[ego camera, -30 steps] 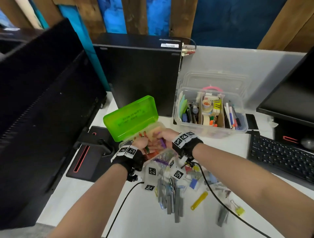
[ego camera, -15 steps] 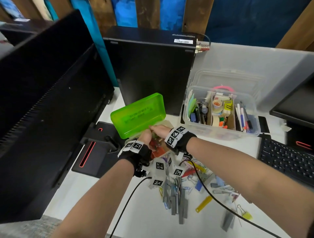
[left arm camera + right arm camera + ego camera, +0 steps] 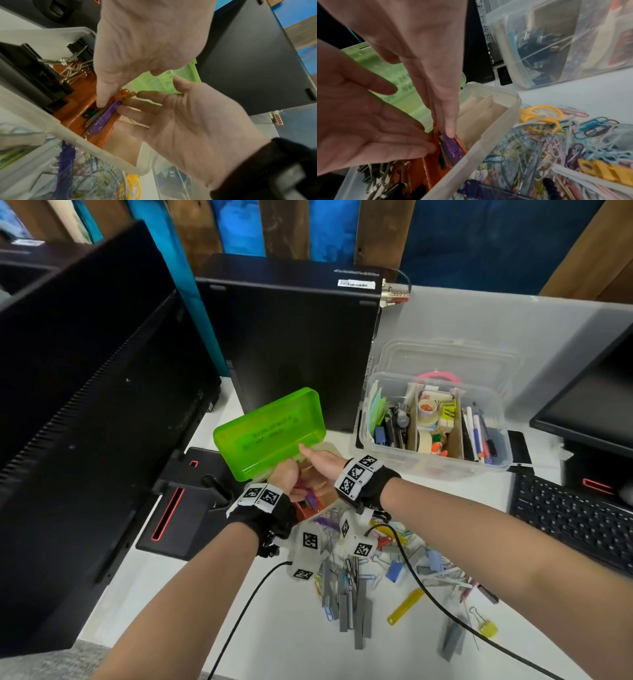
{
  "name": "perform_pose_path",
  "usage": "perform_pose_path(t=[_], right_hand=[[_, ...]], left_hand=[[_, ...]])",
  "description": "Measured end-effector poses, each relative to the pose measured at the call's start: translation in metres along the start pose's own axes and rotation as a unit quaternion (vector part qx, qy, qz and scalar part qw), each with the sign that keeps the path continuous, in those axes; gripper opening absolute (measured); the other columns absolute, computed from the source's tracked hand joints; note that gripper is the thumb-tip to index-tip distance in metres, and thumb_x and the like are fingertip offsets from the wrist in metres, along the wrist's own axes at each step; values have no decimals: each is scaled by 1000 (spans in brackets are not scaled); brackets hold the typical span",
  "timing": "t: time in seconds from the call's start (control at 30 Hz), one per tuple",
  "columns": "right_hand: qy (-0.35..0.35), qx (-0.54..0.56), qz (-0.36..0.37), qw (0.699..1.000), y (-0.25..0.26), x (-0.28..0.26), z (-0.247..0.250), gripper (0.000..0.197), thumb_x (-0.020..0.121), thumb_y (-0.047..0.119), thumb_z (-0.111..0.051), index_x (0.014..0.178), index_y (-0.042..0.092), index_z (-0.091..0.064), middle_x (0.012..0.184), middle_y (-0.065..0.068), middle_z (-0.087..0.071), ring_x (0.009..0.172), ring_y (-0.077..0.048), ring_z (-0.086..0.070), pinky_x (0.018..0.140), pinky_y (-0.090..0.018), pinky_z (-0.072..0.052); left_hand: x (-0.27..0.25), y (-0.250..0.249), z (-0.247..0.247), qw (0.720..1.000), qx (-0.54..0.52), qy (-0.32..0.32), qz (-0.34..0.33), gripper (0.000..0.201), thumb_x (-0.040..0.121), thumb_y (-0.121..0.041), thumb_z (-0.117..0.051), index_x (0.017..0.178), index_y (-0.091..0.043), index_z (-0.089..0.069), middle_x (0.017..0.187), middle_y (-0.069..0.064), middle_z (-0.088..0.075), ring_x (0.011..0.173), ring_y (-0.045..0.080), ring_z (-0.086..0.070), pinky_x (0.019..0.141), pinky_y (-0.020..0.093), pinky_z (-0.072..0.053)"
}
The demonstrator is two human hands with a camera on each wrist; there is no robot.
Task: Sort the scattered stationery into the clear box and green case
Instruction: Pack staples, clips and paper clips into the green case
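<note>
The green case stands open, its green lid [image 3: 270,433] raised behind a translucent base [image 3: 488,135]. Both hands reach into the base. A purple plastic strip [image 3: 104,119] lies in the base's orange compartment [image 3: 75,115]. My right hand [image 3: 318,460] presses a straight fingertip [image 3: 450,131] down on the strip. My left hand [image 3: 286,474] touches the strip's side with straight fingers [image 3: 125,104] and holds nothing. Black binder clips [image 3: 34,75] fill the compartment beside it. The clear box [image 3: 493,467], full of stationery, stands to the right.
Paper clips, grey staple strips [image 3: 346,597], a yellow fastener [image 3: 404,606], binder clips and yellow scissors [image 3: 539,112] lie scattered on the white desk in front of the case. A monitor [image 3: 85,405] stands left, a PC tower [image 3: 291,337] behind, a keyboard [image 3: 575,518] right.
My right hand held the purple strip above the case a second ago. The strip now lies in the orange compartment and the right fingers have straightened onto it.
</note>
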State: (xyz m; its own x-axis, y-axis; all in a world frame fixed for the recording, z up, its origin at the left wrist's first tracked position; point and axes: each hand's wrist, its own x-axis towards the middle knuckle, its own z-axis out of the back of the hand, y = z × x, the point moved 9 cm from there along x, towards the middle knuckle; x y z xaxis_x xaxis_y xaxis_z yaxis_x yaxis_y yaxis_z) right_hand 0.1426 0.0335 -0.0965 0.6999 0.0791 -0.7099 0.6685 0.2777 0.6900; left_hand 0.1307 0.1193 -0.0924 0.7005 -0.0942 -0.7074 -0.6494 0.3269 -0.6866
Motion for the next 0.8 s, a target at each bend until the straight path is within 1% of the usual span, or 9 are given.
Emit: perform_pose_path(t=[0.1,0.2,0.27,0.33,0.47,0.53,0.6,0.7,0.8], right_hand=[[-18,13,0,1000,-7,-2,11,65,92,65,-30,111,12,-63,117,-15,-65,104,-32,-63,96,-49,-48],[-36,30,13,999,-16,-8,26,66,94,62,-29,116,10,-62,117,-16,-63,106,-33,-61,89,-45,-51],[-24,59,15,998,-24,-11,33,63,96,59,-31,110,8,-64,107,-17,-67,98,-34,-66,89,-47,-52],[-13,69,11,997,-35,-17,39,63,96,59,-31,108,7,-64,103,-18,-69,93,-34,-68,92,-48,-51],[-15,69,26,997,-55,-34,50,50,98,47,-40,114,3,-60,101,-16,-68,92,-29,-67,77,-34,-55],[-22,27,37,999,-67,-45,51,35,100,32,-45,110,4,-62,93,-11,-68,78,-20,-67,68,-27,-55],[-30,-39,44,998,-82,-52,50,25,99,21,-45,105,5,-63,82,-5,-66,66,-13,-64,57,-22,-52],[-51,-104,49,992,-106,-65,51,17,98,14,-46,102,4,-59,72,-1,-59,55,-11,-57,45,-16,-46],[-85,-147,57,984,-126,-80,59,12,96,10,-47,93,9,-58,75,-4,-60,58,-13,-58,44,-12,-45]], left_hand=[[1,-4,9,997,44,-49,-38,33,100,-14,-40,122,7,-54,119,27,-61,81,34,-65,74,44,-58],[-5,-5,-2,995,95,-22,-36,24,101,-10,-38,99,4,-57,87,18,-61,64,23,-59,46,26,-51],[-13,3,-10,994,106,8,-8,28,102,-7,-34,77,-5,-47,74,12,-54,57,18,-51,45,24,-50],[-4,0,-4,977,204,-38,-46,26,102,-12,-34,83,-4,-50,85,16,-58,66,23,-57,65,32,-57],[-13,-26,-8,858,464,-133,-175,28,97,-17,-42,118,-3,-54,120,16,-52,95,32,-61,80,39,-52],[-25,-32,-35,815,515,-95,-249,30,99,-22,-37,122,-6,-49,117,14,-52,90,30,-64,75,37,-55],[-35,-28,-66,778,537,-5,-326,26,99,-22,-35,117,-14,-52,100,7,-60,82,25,-66,70,36,-56],[-46,-11,-91,716,602,71,-346,21,96,-25,-41,101,-13,-57,97,7,-64,90,27,-63,75,38,-53],[-51,2,-94,653,689,14,-313,32,99,-35,-41,108,-11,-60,104,9,-65,97,29,-63,73,35,-49]])
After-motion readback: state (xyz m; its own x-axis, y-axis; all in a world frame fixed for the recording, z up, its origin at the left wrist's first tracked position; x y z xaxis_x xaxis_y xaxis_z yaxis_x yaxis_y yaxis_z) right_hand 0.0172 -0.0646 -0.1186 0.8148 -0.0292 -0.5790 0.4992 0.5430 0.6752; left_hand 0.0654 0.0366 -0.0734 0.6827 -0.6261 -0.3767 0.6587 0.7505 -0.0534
